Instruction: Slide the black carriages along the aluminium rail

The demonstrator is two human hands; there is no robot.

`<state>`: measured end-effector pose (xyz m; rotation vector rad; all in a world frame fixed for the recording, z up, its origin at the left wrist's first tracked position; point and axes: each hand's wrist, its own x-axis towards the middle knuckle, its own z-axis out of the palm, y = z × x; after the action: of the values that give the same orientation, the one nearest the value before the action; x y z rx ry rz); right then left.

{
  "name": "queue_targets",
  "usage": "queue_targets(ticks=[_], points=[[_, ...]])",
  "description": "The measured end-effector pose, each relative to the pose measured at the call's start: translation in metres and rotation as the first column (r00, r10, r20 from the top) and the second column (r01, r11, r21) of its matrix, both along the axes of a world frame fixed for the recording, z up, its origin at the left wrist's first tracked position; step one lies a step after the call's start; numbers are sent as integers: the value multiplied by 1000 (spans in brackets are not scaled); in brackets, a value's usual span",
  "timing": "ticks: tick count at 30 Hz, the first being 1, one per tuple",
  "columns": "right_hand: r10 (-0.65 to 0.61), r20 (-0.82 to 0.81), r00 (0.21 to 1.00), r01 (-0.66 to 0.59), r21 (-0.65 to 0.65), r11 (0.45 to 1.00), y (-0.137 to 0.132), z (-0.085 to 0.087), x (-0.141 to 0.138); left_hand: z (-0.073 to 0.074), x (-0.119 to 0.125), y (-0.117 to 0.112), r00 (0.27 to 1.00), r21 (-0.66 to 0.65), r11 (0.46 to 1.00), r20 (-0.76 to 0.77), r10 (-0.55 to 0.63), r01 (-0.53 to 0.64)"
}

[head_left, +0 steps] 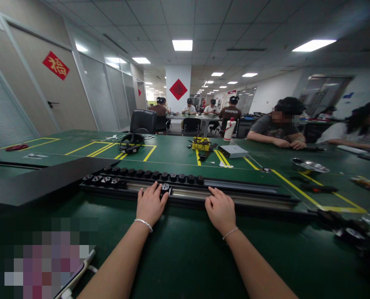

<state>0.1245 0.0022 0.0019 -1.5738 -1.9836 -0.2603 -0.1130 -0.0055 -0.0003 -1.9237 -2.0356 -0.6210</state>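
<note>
Head view. Long black rail with a bright metal-lined channel (191, 194) lies crosswise on the green surface (178, 253). Left hand (150, 204): thumb and forefinger narrowly spread at a small black block-like module with a pale-marked face (165, 187), seated at the channel; whether they pinch it, I cannot tell. Right hand (221, 208): loosely curled, forefinger extended, at the rail farther right; grip unclear.

Handling, my estimate: rail stiff, fairly light, best lifted near both ends; module light, hard, smooth, best held by its sides.

Count: one module at the left hand, about four pale-marked modules (106, 181) leftward, roughly twelve round black pieces (172, 177) in the row behind.
</note>
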Motion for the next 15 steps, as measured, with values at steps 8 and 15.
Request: queue_targets(ticks=[8,15], points=[[1,-2,1000,-1,1,1000,1,0,0,2,0,-1,1000,-4,1000,-3,-7,7],[-1,-8,1000,1,-18,1000,-1,2,0,4,2,-2,1000,-18,1000,-4,2,-2]])
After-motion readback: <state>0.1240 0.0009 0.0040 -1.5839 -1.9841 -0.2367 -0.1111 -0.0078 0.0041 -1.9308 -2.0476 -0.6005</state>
